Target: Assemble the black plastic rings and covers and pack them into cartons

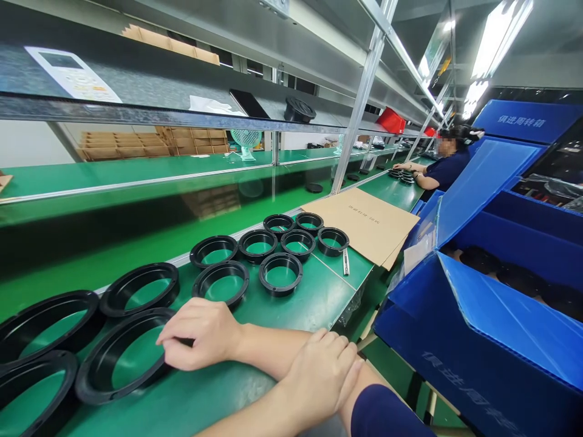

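Note:
Several black plastic rings [281, 274] lie flat in loose rows on the green work surface [305, 312]. At the left, my right hand [203, 334] reaches across with its thumb and fingers closed over the right-hand rim of a large black ring [104, 376]. That ring rests on the surface, and part of its rim is hidden by the hand. My left hand [319, 373] lies over my right forearm, its fingers wrapped on it near the navy sleeve [385, 413].
Brown cardboard [364, 221] lies beyond the rings, near a small metal piece [346, 262]. To the right stands an open blue box [478, 358] with dark round parts inside. A shelf [150, 112] and an upright post [359, 103] border the bench. Farther along, a person [449, 164] works.

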Available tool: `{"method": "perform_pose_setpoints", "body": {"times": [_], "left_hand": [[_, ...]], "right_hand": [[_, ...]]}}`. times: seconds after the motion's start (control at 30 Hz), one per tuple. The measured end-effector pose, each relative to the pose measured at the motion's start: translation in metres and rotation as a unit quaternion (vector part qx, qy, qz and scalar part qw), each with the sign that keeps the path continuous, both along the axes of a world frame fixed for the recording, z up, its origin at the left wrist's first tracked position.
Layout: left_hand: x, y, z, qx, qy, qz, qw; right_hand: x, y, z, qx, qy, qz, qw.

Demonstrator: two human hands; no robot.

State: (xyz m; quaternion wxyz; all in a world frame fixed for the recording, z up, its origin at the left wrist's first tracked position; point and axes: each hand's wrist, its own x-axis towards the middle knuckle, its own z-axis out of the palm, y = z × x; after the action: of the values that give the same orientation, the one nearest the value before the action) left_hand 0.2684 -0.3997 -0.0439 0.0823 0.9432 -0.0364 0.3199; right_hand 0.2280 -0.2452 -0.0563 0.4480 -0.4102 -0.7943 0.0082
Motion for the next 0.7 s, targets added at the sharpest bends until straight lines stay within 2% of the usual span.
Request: {"method": "perform_pose_setpoints", "body": {"times": [0.27,0.7], "left_hand": [[-0.0002,-0.0017,-0.0004,-0.021,0.006,-0.004,1.0],[-0.0004,-0.0027,-0.0003,-0.016,0.009,-0.003,1.0]], "right_hand": [[-0.0001,-0.0012,-0.0022,-0.002,-0.029,-0.003,1.0],[-0.0002,0.001,-0.0078,0.003,-0.005,0.014,1.0]]}}
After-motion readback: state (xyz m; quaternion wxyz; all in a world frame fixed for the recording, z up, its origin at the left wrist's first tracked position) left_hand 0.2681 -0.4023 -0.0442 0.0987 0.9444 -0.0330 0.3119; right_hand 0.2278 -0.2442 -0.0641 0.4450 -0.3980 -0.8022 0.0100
